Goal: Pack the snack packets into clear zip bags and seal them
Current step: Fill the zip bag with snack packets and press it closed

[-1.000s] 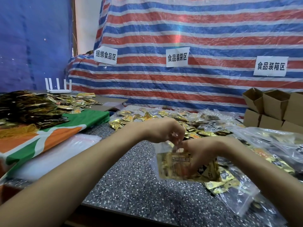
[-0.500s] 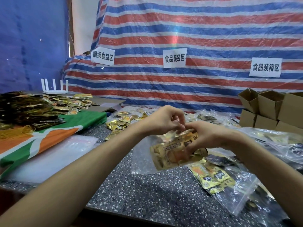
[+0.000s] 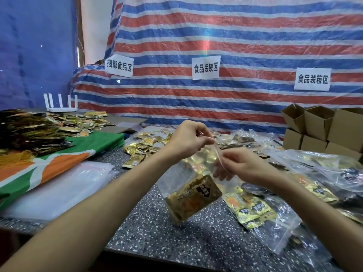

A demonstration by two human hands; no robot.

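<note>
Up above the speckled table point(image 3: 157, 232), a clear zip bag point(image 3: 182, 169) is pinched along its top edge by the left hand point(image 3: 188, 141) and the right hand point(image 3: 241, 165); a gold snack packet point(image 3: 193, 197) is seen low inside. Whether the zip is closed cannot be told.

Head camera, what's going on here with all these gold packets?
A person is bagging snacks. The left hand and right hand pinch the top edge of a clear zip bag held above the table, apparently closing its zip. A gold packet sits at the bag's bottom. Loose packets and filled bags lie around.
</note>
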